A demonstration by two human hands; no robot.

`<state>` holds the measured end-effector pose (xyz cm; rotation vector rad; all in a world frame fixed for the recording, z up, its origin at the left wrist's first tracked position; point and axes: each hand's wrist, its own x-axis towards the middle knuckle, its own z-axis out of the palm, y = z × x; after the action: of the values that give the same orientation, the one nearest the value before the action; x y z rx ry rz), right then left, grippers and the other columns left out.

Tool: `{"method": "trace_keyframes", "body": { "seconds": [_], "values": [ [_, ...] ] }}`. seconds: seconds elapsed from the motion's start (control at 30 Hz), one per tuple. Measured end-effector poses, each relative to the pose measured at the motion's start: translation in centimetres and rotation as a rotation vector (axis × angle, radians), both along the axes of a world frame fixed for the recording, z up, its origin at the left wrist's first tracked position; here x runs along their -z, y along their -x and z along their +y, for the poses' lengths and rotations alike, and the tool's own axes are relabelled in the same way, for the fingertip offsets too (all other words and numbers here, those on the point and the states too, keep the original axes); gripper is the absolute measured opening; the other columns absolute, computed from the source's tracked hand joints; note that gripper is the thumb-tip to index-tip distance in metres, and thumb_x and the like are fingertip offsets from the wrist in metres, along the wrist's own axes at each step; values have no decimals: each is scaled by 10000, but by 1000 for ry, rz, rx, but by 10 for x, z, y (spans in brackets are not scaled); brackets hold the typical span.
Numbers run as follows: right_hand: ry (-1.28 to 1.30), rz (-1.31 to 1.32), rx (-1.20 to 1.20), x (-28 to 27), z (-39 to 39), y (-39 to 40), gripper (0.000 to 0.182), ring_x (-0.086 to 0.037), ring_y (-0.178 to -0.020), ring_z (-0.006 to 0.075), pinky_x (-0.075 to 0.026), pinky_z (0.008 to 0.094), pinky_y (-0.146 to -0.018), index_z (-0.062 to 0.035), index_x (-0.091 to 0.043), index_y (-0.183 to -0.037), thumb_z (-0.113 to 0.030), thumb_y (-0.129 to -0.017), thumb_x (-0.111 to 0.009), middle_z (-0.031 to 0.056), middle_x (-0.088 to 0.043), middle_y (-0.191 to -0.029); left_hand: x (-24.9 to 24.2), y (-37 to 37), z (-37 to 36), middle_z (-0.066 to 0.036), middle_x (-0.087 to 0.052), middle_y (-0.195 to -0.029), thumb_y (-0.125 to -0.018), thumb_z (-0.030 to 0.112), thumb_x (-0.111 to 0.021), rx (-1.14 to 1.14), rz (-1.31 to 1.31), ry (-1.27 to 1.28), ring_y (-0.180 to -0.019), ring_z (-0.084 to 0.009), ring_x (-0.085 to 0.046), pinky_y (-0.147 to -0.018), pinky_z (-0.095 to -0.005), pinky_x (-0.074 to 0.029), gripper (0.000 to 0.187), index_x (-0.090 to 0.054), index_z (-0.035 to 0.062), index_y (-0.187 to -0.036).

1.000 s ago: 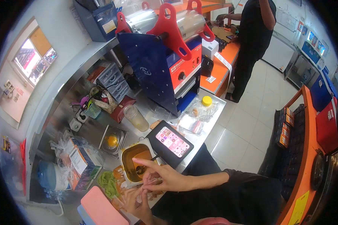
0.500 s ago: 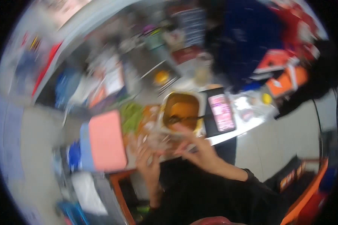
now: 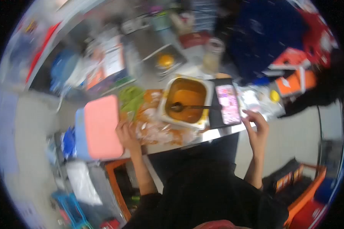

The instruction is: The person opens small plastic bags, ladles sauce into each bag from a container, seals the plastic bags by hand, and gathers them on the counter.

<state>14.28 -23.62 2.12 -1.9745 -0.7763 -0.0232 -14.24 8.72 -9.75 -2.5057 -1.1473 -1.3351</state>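
Observation:
My left hand (image 3: 128,136) is at the table's front edge, against the right side of a pink board (image 3: 104,128), its fingers loosely apart. Just beyond its fingertips is a crumpled green cloth (image 3: 131,100). My right hand (image 3: 258,128) is beside the lower right corner of a phone (image 3: 228,104) with a lit pinkish screen, thumb and index finger apart, with nothing visible between them. Between my hands stands a square metal pan (image 3: 163,110) of orange-brown liquid. A dark-handled ladle (image 3: 193,107) lies across it, its bowl in the liquid.
Clear plastic wrap (image 3: 156,133) covers an orange-patterned sheet before the pan. Behind are a small metal tray (image 3: 176,51) with something orange-yellow and a clear cup (image 3: 212,57). A person's dark sleeve (image 3: 305,97) is at right, near an orange box (image 3: 296,81). Papers lie back left.
My hands have moved apart from in front of the pan: the left toward the pink board, the right toward the phone. The plastic wrap now lies on the table. The view has shifted slightly.

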Motion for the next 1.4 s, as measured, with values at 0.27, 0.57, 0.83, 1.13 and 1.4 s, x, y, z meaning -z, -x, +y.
{"method": "trace_keyframes", "body": {
  "seconds": [0.27, 0.57, 0.83, 1.13, 1.4],
  "values": [
    [230, -316, 537, 66, -71, -95, 112, -610, -818, 291, -485, 386, -777, -22, -700, -947, -39, -840, -674, 136, -638, -857, 27, 7, 10, -162, -577, -1077, -982, 62, -498, 54, 9, 190, -1016, -338, -566, -850, -422, -485, 134, -590, -21, -1033],
    [174, -306, 156, 80, 3, -104, 167, -601, -951, 370, -506, 429, -843, 2, -673, -933, 13, -772, -630, 186, -623, -918, 4, -8, -12, -173, -587, -1133, -987, 105, -527, 97, -60, 229, -1074, -330, -548, -899, -418, -449, 208, -585, -27, -1136],
    [762, -237, -91, 71, -8, -124, 305, -610, -1027, 352, -540, 452, -805, -33, -616, -1070, 40, -775, -586, 197, -594, -1074, -19, 9, -34, -167, -594, -1128, -999, 106, -505, 147, -275, 212, -1073, -311, -545, -933, -418, -441, 220, -590, -43, -1137],
    [567, -284, -142, 77, -55, -120, 77, -613, -860, 314, -511, 390, -744, -44, -589, -867, -102, -831, -622, 113, -584, -847, -36, 10, -56, -140, -607, -1034, -1017, 100, -476, 16, -308, 257, -977, -262, -578, -888, -382, -465, 193, -593, -47, -1062],
    [355, -245, -60, 74, -81, -75, 181, -558, -1024, 296, -486, 382, -835, -52, -605, -920, 41, -768, -573, 101, -583, -937, -59, -69, -126, -142, -619, -962, -985, 59, -482, 378, -424, 247, -896, -274, -590, -853, -403, -474, 155, -594, -42, -1024]
  ]
}}
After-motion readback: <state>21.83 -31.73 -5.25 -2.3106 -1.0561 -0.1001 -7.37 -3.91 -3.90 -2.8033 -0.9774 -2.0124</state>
